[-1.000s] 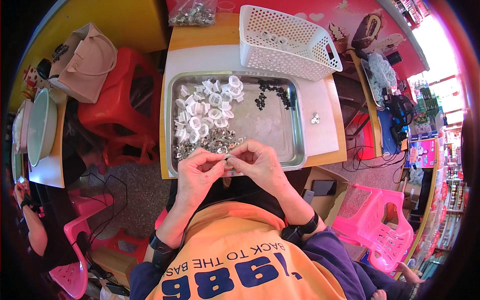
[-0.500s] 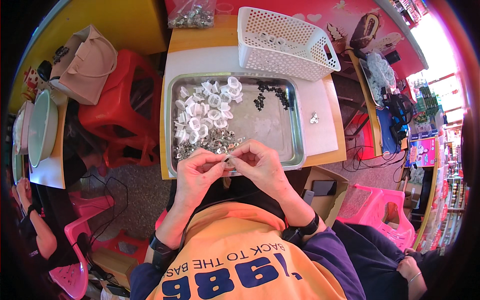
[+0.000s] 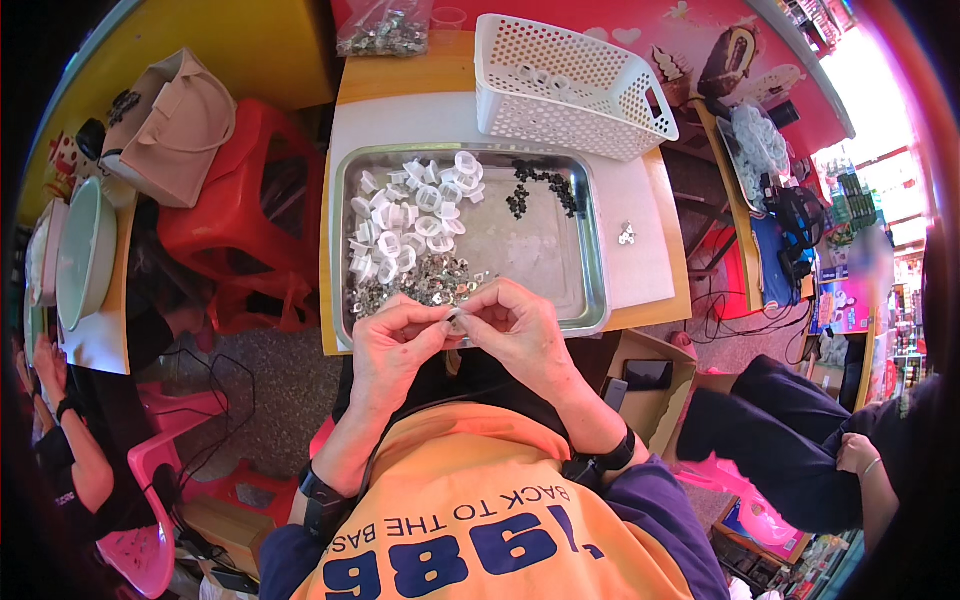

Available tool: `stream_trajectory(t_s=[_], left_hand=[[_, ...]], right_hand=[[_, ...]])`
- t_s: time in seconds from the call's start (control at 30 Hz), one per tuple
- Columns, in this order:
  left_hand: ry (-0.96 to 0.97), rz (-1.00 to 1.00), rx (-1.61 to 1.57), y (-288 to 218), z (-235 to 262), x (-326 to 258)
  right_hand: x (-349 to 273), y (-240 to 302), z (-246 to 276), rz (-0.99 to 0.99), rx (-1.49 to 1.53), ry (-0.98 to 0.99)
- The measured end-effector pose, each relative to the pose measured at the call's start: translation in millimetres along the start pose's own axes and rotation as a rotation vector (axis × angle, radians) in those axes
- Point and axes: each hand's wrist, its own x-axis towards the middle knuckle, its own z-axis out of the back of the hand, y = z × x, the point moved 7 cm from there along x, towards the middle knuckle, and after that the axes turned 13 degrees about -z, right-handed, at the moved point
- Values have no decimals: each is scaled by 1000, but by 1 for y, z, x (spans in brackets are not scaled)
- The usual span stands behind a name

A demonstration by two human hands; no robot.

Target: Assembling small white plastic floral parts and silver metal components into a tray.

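Over the near rim of a metal tray (image 3: 530,240), my left hand (image 3: 400,340) and my right hand (image 3: 512,330) meet at their fingertips. Both pinch a small white plastic part (image 3: 456,322), with a dark bit showing on it; the fingers cover most of it. Just beyond my hands lies a heap of small shiny metal pieces (image 3: 415,283). White plastic caps (image 3: 428,200) are piled in the tray's left half. Small black parts (image 3: 545,180) sit in its far right corner.
A white perforated basket (image 3: 560,115) stands behind the tray. A few metal pieces (image 3: 627,233) lie on the white sheet to the right. An open cardboard box (image 3: 665,400) is below the table's right side. Another person's hand (image 3: 857,454) shows at right.
My hands stay in nearly the same place, still pinching the small part. The person on the right has shifted, and the pink chair there is now more covered.
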Motion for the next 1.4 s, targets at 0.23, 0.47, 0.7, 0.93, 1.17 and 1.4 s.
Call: stream_trajectory(t_s=[0.23, 0.47, 0.7, 0.93, 1.17, 1.4], left_hand=[[-29, -8, 37, 0, 3, 1], [-20, 148, -135, 0, -4, 6], [27, 86, -133, -1, -3, 2], [87, 28, -175, -23, -9, 1], [168, -44, -226, -35, -18, 0], [186, -25, -206, -35, -15, -1]], right_hand=[[1, 6, 2, 83, -76, -95], [7, 5, 7, -69, 198, -29], [-5, 23, 5, 181, -202, -118], [-19, 45, -2, 396, -302, -139], [-27, 41, -6, 472, -170, -151], [-26, 37, -8, 470, -138, -187]])
